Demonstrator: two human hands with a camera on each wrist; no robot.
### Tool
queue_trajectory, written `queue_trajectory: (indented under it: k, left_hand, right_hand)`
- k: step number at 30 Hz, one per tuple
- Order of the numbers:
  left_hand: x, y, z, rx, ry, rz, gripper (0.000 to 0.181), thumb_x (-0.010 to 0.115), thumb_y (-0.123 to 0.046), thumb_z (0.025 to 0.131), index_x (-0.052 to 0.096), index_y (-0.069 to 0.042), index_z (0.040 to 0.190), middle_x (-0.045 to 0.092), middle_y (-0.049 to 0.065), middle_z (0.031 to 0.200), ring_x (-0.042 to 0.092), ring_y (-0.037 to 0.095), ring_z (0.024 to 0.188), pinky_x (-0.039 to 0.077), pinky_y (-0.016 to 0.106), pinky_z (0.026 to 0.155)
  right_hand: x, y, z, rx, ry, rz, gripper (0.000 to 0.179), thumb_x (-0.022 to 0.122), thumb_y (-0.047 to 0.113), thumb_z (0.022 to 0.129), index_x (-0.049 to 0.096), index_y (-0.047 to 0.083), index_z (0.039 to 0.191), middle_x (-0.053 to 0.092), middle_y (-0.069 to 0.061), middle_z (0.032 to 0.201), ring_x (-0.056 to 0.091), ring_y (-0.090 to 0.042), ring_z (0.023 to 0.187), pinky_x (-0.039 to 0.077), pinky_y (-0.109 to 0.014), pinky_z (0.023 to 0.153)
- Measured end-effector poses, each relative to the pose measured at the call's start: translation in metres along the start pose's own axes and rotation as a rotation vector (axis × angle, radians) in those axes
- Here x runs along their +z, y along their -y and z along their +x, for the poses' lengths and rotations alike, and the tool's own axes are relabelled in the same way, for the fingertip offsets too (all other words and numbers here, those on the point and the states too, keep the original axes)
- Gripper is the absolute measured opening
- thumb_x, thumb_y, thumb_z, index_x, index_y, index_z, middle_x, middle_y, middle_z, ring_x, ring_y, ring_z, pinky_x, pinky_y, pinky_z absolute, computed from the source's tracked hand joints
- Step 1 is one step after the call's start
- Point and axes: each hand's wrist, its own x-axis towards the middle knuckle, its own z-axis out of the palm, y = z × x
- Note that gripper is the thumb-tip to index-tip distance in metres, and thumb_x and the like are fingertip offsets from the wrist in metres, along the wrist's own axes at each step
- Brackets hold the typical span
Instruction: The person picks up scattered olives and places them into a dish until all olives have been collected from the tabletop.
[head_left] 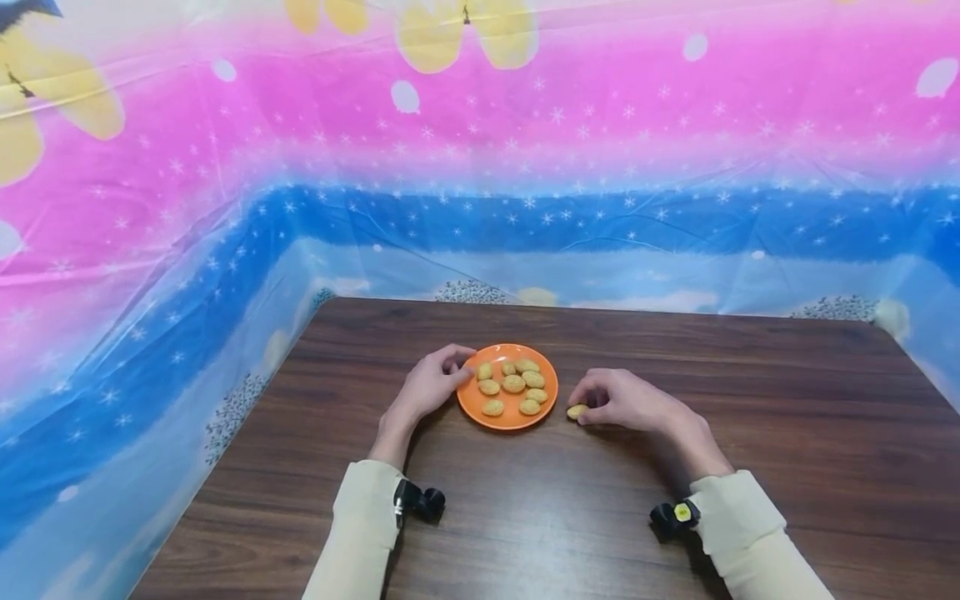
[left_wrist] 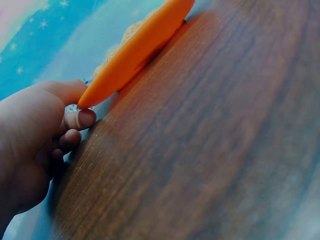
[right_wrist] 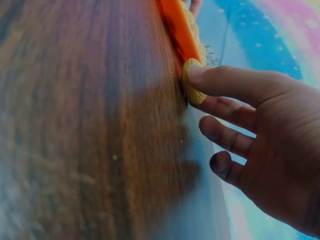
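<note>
An orange plate lies on the table with several small oval, golden-tan pieces, biscuit- or nut-like, spread over it. At its left rim, my left hand pinches the edge; the left wrist view shows the thumb over the rim and a finger beneath the plate. Just right of the plate, my right hand pinches one more oval golden-tan piece between thumb and index finger. Close up in the right wrist view, this piece has a bumpy surface and stands tilted close over the table, the other fingers loosely bent.
The dark wood-grain table reaches back to a hanging cloth in pink and blue, which borders it at the back and sides. A small black camera sits on each wrist, the left one and the right one.
</note>
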Motion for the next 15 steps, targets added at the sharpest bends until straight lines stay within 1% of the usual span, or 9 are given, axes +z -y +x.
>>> queue_trajectory:
  k: [8,15]
  left_hand:
    - [0.0008,0.0003,0.0008,0.005,-0.010,0.011,0.031,0.059,-0.036,0.099,0.061,-0.032,0.129,0.057,0.003,0.082,0.049,0.020,0.066,0.036,0.031,0.062]
    - [0.0006,0.0014,0.0024,0.003,-0.007,0.009,0.030,0.059,-0.037,0.099,0.062,-0.033,0.128,0.057,0.003,0.083,0.050,0.021,0.068,0.037,0.032,0.064]
  right_hand:
    - [-0.0005,-0.0019,-0.0011,0.018,-0.021,0.014,0.013,0.074,0.029,0.090,0.074,0.030,0.104,0.064,0.010,0.099,0.056,-0.012,0.081,0.047,-0.028,0.068]
    - [-0.0009,0.0050,0.0014,0.007,-0.048,0.004,0.016,0.073,0.028,0.090,0.074,0.029,0.106,0.064,0.012,0.101,0.057,-0.011,0.085,0.048,-0.029,0.074]
